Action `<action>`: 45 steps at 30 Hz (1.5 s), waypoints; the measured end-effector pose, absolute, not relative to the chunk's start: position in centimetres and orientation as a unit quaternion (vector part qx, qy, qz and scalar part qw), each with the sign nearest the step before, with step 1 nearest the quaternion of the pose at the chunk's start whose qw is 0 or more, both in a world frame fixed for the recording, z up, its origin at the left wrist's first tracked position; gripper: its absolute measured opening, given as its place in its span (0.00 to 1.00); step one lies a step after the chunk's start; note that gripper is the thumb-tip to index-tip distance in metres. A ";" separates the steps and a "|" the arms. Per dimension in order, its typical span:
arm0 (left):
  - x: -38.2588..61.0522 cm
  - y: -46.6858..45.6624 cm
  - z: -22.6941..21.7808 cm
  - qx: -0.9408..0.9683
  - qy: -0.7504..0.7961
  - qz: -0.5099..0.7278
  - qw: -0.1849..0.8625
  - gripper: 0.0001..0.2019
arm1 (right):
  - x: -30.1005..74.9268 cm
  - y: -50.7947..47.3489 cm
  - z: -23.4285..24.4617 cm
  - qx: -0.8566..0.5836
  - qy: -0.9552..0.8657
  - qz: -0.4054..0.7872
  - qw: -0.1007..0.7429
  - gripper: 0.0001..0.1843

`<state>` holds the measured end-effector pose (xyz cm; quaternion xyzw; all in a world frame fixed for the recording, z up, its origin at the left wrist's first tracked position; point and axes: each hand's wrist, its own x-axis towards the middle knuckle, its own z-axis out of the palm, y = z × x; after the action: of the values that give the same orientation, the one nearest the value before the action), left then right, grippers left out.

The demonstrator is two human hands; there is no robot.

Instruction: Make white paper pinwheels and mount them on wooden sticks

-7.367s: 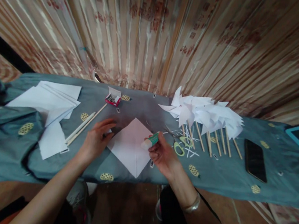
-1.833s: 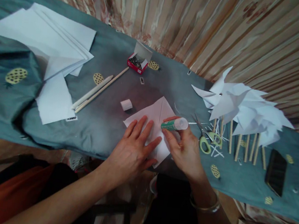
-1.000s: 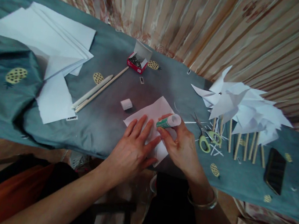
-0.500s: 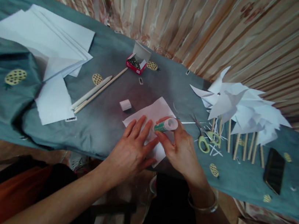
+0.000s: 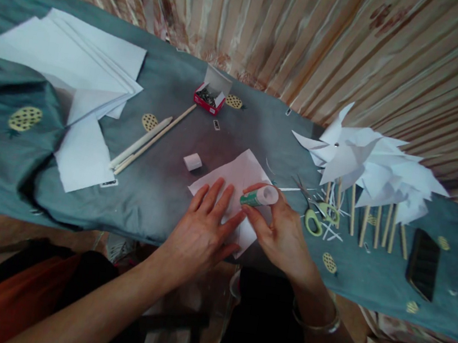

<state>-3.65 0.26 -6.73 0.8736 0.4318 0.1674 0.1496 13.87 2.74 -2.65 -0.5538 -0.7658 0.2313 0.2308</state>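
Note:
Near the table's front edge lies a white sheet of paper, partly covered by both hands. My left hand rests flat on it with the fingers spread. In my right hand is a glue stick, green with a white end, gripped between thumb and fingers and tilted over the paper. Its far tip is hidden against the sheet. A white glue stick cap lies on the cloth beyond my left fingertips. Scissors with light green handles lie to the right of my right hand, among thin paper strips.
Paper pinwheels on wooden sticks are piled at the right, near a dark phone. An open red box of small metal pieces stands at the back. Left are wooden sticks, a whitish rod and stacked paper.
My right hand has shifted slightly to the right with the glue stick across the paper. My left hand stays in place, pressing the sheet.

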 end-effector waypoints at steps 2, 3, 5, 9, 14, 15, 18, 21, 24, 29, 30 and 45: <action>-3.6 0.3 -6.7 0.874 0.432 0.164 0.153 0.30 | 13.9 2.8 -2.6 -0.550 -0.768 0.230 0.236 0.11; -3.6 0.3 -6.6 0.874 0.432 0.162 0.155 0.30 | 13.9 2.8 -2.5 -0.549 -0.768 0.229 0.237 0.11; -3.6 0.3 -6.5 0.873 0.432 0.160 0.156 0.30 | 14.0 2.8 -2.4 -0.550 -0.768 0.228 0.234 0.10; -3.6 0.3 -6.5 0.873 0.433 0.159 0.156 0.31 | 14.1 2.8 -2.1 -0.555 -0.766 0.225 0.233 0.10; -3.6 0.3 -6.7 0.874 0.431 0.166 0.151 0.30 | 14.4 2.9 -2.4 -0.557 -0.760 0.237 0.237 0.11; -3.6 0.3 -6.7 0.874 0.430 0.166 0.150 0.30 | 14.4 2.9 -2.5 -0.557 -0.758 0.241 0.240 0.11; -3.7 0.3 -6.7 0.876 0.428 0.167 0.148 0.29 | 14.5 3.0 -2.7 -0.564 -0.753 0.239 0.241 0.11; -3.7 0.3 -6.7 0.876 0.427 0.169 0.146 0.29 | 14.4 3.0 -2.8 -0.571 -0.750 0.231 0.242 0.11; -3.6 0.3 -6.7 0.874 0.428 0.172 0.151 0.29 | 14.3 3.1 -3.1 -0.567 -0.749 0.223 0.259 0.12; -3.7 0.2 -6.8 0.872 0.430 0.171 0.159 0.28 | 14.1 3.3 -3.6 -0.567 -0.749 0.208 0.273 0.11; -3.7 0.3 -6.8 0.872 0.431 0.171 0.158 0.28 | 14.0 3.3 -3.7 -0.568 -0.746 0.210 0.277 0.11; -3.7 0.2 -6.9 0.874 0.435 0.168 0.134 0.32 | 14.8 5.5 -3.8 -0.432 -0.198 0.657 0.586 0.09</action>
<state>-3.71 0.22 -6.88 0.8744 0.4349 0.1680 0.1340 14.84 5.53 -3.76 -0.4321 -0.1979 0.6567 0.5856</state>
